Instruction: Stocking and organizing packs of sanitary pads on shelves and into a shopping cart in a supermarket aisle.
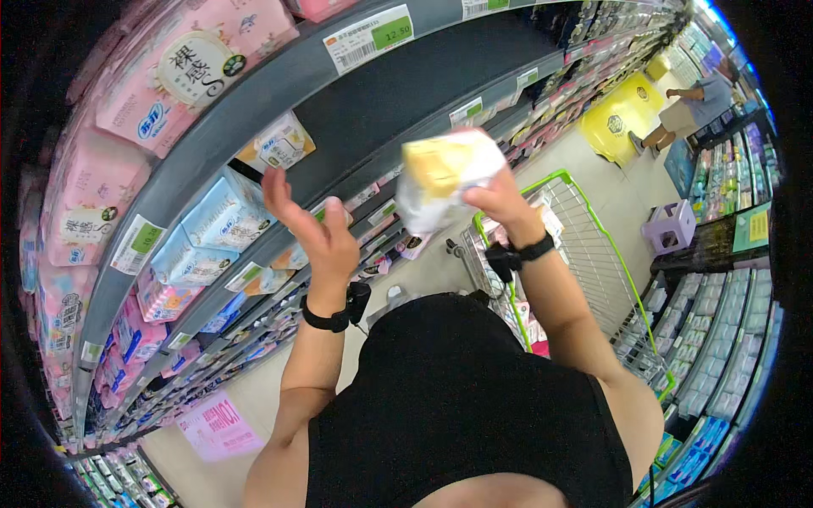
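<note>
My right hand holds a white and yellow plastic-wrapped package, blurred by motion, between the shelves and the shopping cart. My left hand is raised with its fingers apart and nothing in it. It is in front of the shelf, just below a similar white and yellow package on the dark shelf board. Light blue packages stand on that shelf to the left of this hand. Both wrists wear black straps with small devices.
A green-rimmed wire shopping cart with packages inside stands at the right. Pink packages fill the upper shelf. Farther off are a person beside a yellow display, a purple stool and more stocked shelves.
</note>
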`<act>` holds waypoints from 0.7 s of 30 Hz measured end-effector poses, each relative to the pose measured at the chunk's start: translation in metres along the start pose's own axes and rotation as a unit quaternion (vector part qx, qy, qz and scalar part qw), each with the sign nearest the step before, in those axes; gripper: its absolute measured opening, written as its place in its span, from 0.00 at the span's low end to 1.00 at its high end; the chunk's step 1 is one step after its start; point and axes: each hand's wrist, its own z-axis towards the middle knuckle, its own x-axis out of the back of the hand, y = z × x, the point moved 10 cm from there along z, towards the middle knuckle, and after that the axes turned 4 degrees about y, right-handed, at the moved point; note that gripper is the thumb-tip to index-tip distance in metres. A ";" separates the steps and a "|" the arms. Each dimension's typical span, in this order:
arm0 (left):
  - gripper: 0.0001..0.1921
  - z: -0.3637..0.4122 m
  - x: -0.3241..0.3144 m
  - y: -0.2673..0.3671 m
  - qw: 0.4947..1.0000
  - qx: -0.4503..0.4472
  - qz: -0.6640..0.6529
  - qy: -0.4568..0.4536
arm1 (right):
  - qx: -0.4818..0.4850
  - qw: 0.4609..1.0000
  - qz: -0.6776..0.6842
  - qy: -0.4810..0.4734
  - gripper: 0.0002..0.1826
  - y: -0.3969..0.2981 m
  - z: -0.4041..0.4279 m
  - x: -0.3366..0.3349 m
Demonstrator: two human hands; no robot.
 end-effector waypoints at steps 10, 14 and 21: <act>0.40 0.016 0.000 -0.065 0.976 0.187 -0.105 0.046 | 0.035 0.994 -0.058 -0.080 0.41 0.009 0.069 -0.102; 0.43 0.024 -0.005 -0.064 0.968 0.197 -0.151 0.035 | 0.055 0.996 -0.073 -0.008 0.35 0.011 0.088 -0.067; 0.41 0.028 -0.011 -0.055 0.965 0.183 -0.190 0.015 | 0.127 0.973 -0.193 0.024 0.32 0.004 0.165 -0.031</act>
